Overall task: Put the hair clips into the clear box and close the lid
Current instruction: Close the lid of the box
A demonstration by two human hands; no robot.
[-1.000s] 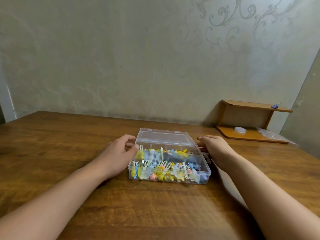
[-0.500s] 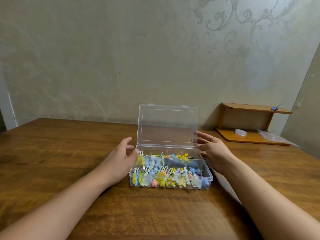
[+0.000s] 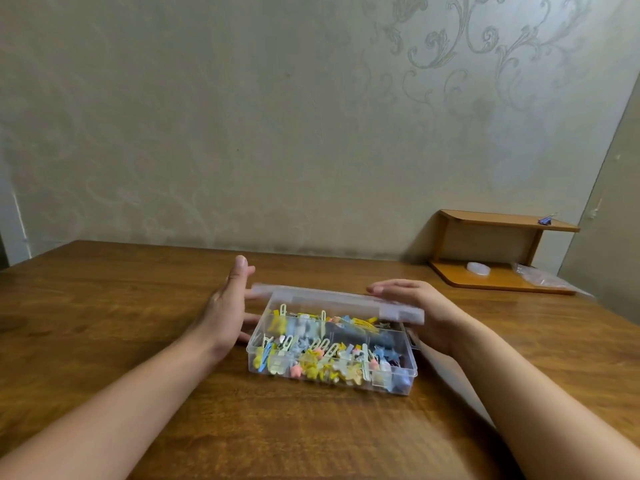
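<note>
One desk (image 3: 104, 323) carries one clear box (image 3: 330, 355), near its middle. Left hand (image 3: 227, 306), fingers straight and spread, stands against the box's left end. Many hair clips (image 3: 322, 362), too crowded to count, fill the box. One lid (image 3: 337, 303) hangs part-lowered, blurred. Right hand (image 3: 420, 306) rests on the lid's right end, fingers straight. One shelf (image 3: 498, 258) occupies the far right corner.
</note>
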